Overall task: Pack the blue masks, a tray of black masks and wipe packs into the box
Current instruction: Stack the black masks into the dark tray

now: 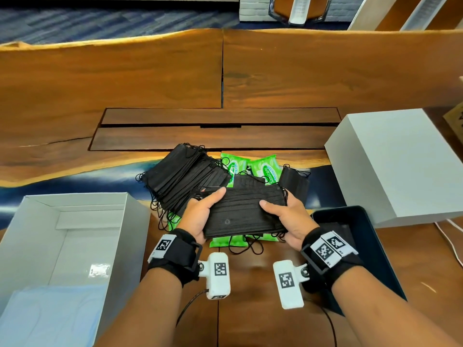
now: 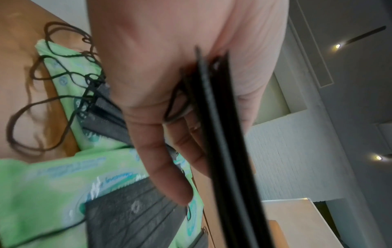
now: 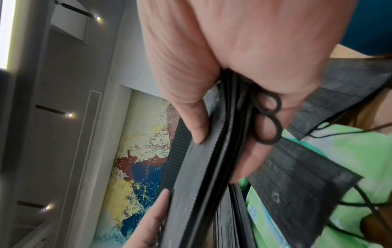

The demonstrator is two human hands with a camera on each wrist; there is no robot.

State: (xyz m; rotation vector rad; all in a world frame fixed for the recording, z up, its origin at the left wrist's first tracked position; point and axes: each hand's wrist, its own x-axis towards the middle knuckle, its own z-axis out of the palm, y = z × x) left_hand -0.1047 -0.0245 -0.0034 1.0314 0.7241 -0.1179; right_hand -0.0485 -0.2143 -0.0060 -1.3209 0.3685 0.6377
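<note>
A stack of black masks (image 1: 244, 212) is held between both hands above the table. My left hand (image 1: 200, 212) grips its left end, thumb on top; my right hand (image 1: 288, 216) grips its right end the same way. In the wrist views the stack's edge (image 2: 220, 134) (image 3: 212, 167) runs between thumb and fingers. A bigger fanned pile of black masks (image 1: 180, 176) lies behind, with green wipe packs (image 1: 265, 169) around and under it. Blue masks (image 1: 52, 314) lie in the open white box (image 1: 82, 201) at the left. A dark tray (image 1: 355, 216) sits at the right.
The white box lid (image 1: 400, 161) stands at the right, behind the tray. A single black mask (image 1: 294, 182) lies beside the wipe packs. A white cable (image 1: 448, 236) runs along the right edge. Dark inset panels (image 1: 215, 128) cross the wooden table's middle.
</note>
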